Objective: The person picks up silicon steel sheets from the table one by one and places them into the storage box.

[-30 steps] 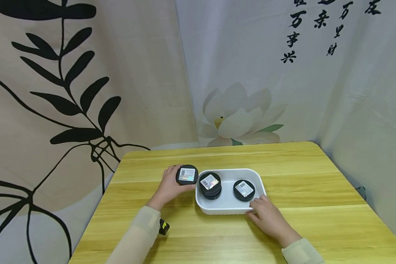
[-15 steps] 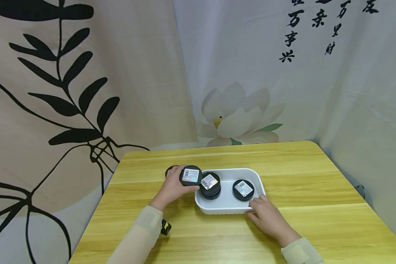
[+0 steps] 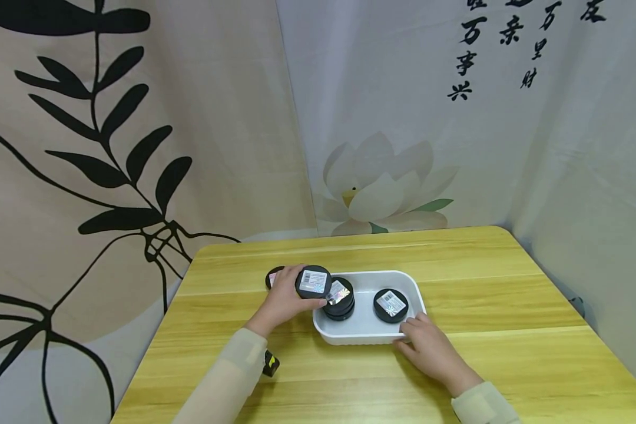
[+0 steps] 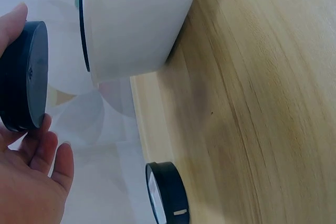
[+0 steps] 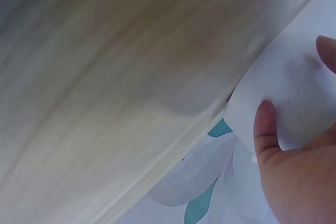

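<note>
My left hand [image 3: 286, 304] grips a flat round black jar [image 3: 313, 281] by its edge, its white label turned to the head camera. That jar hangs above the left end of a white plastic tray [image 3: 368, 340] and partly covers a stack of similar jars [image 3: 340, 305] inside. In the left wrist view, the gripped jar [image 4: 30, 74] is held between thumb and fingertips, apart from the tray wall. My right hand [image 3: 431, 351] holds the tray's front rim near the right corner, thumb on the outer wall. A single labelled jar [image 3: 390, 305] lies in the tray's right half.
Another black jar [image 3: 272, 277] lies on the wooden table [image 3: 487, 282] behind my left hand, partly hidden. A black and yellow item [image 3: 271, 364] shows beside the left sleeve. Printed curtains [image 3: 233, 118] stand behind the table.
My left hand has moved right with its jar, from beside the tray to over its left rim. The jar behind that hand has come into view. The right hand stays put.
</note>
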### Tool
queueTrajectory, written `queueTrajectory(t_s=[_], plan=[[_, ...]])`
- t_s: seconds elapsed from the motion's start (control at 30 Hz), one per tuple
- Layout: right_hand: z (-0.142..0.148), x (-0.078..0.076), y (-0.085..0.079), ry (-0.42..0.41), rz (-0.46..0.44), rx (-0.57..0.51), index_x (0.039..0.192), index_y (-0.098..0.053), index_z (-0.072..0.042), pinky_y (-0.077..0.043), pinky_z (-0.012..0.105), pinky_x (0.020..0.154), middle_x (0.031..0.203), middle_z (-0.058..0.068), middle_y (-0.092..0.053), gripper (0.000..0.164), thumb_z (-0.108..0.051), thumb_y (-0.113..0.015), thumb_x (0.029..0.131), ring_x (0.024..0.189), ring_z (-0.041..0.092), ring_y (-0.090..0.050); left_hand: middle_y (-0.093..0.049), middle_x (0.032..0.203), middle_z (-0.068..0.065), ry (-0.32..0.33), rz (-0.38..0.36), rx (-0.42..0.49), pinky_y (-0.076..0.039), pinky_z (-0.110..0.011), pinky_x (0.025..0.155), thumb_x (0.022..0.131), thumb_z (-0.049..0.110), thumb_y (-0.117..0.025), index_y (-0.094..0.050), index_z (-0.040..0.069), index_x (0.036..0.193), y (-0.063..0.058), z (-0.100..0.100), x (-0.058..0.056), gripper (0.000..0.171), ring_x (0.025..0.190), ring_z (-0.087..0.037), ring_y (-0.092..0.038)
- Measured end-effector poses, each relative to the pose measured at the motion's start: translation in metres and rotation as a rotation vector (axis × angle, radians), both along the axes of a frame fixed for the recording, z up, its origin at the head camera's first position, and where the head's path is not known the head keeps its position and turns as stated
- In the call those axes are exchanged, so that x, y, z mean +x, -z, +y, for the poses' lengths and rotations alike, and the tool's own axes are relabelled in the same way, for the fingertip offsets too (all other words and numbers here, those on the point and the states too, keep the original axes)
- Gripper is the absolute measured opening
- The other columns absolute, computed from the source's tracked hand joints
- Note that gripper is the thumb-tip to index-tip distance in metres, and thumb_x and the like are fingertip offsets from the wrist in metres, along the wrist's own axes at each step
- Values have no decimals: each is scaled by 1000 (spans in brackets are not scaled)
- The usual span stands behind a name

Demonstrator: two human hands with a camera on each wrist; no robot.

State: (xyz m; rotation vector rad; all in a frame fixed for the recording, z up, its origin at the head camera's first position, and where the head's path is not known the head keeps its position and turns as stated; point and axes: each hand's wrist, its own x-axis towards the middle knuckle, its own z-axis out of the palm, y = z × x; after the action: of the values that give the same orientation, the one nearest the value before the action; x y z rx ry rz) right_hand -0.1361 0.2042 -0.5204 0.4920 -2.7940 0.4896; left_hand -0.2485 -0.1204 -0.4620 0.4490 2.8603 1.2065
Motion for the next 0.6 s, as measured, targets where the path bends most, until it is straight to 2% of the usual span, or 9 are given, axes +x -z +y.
queueTrajectory(t_s=[0.37, 0.6], plan=[[0, 1, -1, 3, 2, -17, 84, -66, -22, -44, 30, 75, 84, -13, -61, 16, -28, -81, 83, 84, 8, -42, -50, 142, -9, 9, -14, 7, -42, -55, 108, 65, 55, -91, -44, 16, 150, -1, 9, -1, 105, 132, -29, -41], [-1, 1, 0, 3, 5, -13, 82, -64, -22, -44, 29, 74, 81, -14, -58, 19, -29, -81, 83, 84, 8, -42, -49, 145, -8, 10, -10, -30, -43, -56, 107, 64, 58, -91, -44, 19, 150, -3, 15, -1, 106, 132, -29, -43]])
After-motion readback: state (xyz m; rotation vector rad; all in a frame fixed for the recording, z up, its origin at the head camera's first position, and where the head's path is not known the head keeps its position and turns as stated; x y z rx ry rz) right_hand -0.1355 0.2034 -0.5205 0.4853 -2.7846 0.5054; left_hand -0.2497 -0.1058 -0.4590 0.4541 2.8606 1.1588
